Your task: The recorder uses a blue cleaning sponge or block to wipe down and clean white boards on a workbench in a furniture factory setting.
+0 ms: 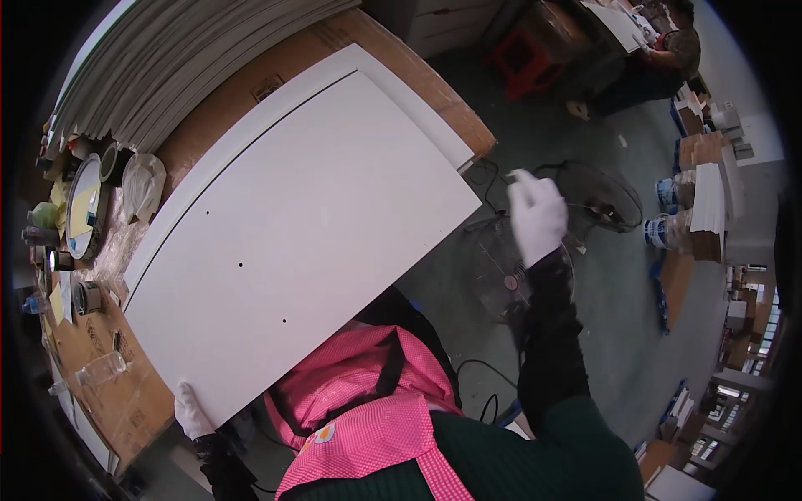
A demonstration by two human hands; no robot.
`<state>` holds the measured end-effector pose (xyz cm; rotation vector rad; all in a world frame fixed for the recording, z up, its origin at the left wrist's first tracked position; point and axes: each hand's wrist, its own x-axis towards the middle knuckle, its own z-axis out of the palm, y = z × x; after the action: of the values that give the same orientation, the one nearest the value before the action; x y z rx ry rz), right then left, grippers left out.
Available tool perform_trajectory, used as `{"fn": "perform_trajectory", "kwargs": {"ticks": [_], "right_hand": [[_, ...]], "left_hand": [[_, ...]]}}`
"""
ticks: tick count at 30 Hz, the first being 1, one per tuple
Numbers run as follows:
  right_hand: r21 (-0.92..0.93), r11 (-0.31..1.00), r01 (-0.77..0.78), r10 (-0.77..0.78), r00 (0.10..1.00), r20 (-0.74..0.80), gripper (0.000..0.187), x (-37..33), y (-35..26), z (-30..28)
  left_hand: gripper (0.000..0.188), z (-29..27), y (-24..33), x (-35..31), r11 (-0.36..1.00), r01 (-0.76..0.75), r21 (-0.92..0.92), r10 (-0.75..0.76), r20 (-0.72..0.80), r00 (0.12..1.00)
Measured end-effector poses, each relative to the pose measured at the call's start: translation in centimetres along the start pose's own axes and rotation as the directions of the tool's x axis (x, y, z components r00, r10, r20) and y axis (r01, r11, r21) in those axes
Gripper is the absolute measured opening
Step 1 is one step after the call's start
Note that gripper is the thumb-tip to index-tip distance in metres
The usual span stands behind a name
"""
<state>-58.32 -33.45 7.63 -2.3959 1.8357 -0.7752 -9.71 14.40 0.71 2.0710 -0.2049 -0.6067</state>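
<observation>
A large white panel [317, 209] with several small dark holes lies in front of me, overlapping another white panel [418, 117] beneath it. My left hand [192, 415], in a white glove, grips the near left corner, its thumb on top and its other fingers hidden below. Off the panel's right edge, my right hand [539, 217] is raised in the air, also white-gloved. Its fingers are closed in a pinch around something small and pale at the tips, too small to name.
A tall stack of white panels [200, 67] stands on the brown-covered table [142, 409]. Along its left side are a clear bottle [102, 368], tape rolls and jars. Fans [597, 200] and cables are on the floor to the right. A person [668, 54] works at the far right.
</observation>
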Motion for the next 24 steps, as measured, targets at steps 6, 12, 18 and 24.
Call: {"fn": "perform_trajectory", "kwargs": {"ticks": [6, 12, 18, 24], "right_hand": [[0.464, 0.848, 0.258, -0.348, 0.93, 0.12, 0.016, -3.2, -5.5, 0.2], [0.153, 0.988, -0.028, 0.016, 0.997, 0.078, 0.021, -0.5, -0.1, 0.3], [0.346, 0.92, 0.186, -0.223, 0.972, 0.069, 0.018, -1.0, -2.5, 1.0], [0.344, 0.886, 0.311, -0.344, 0.938, 0.038, 0.012, -2.1, -9.1, 0.3]], "left_hand": [[0.051, -0.6, -0.3, 0.5, 0.997, 0.073, -0.019, -0.074, -0.033, 0.997], [0.053, 0.5, 1.0, 0.1, 0.998, 0.062, 0.022, -0.061, -0.017, 0.998], [0.056, -0.8, -1.2, 0.6, 1.0, -0.004, -0.029, 0.002, -0.048, 0.999], [0.057, 0.0, 0.6, -0.4, 0.997, 0.066, -0.035, -0.069, -0.063, 0.996]]}}
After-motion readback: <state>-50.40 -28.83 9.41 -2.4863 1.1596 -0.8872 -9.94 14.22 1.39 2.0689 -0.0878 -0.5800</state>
